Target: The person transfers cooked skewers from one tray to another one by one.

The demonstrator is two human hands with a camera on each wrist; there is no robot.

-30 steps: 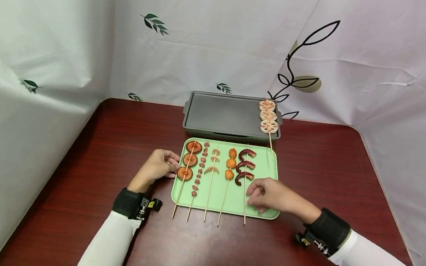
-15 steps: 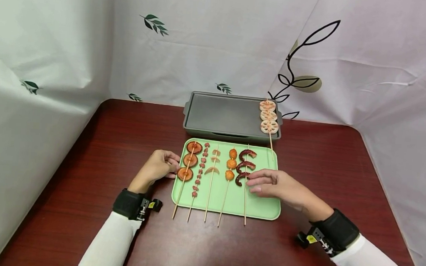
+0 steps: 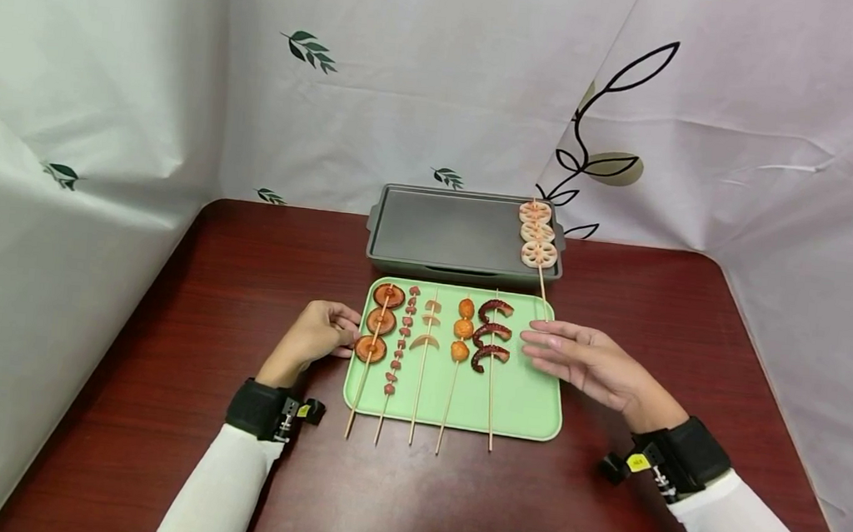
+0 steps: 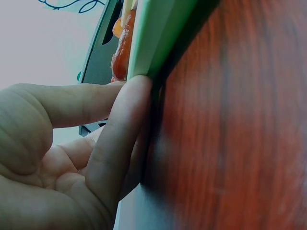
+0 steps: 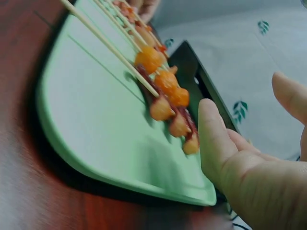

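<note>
The right hand (image 3: 592,364) has lifted away from the near edge of the green tray (image 3: 521,403) and now hovers flat, fingers straight, just right of the curled sausage skewer (image 3: 493,338), holding nothing. So the skewer is not yet picked; it lies on the tray beside four other skewers. The left hand (image 3: 316,332) stays at the tray's left edge, fingers pressing its rim (image 4: 144,52). The lotus root skewer (image 3: 537,235) rests on the grey griddle pan (image 3: 444,227).
</note>
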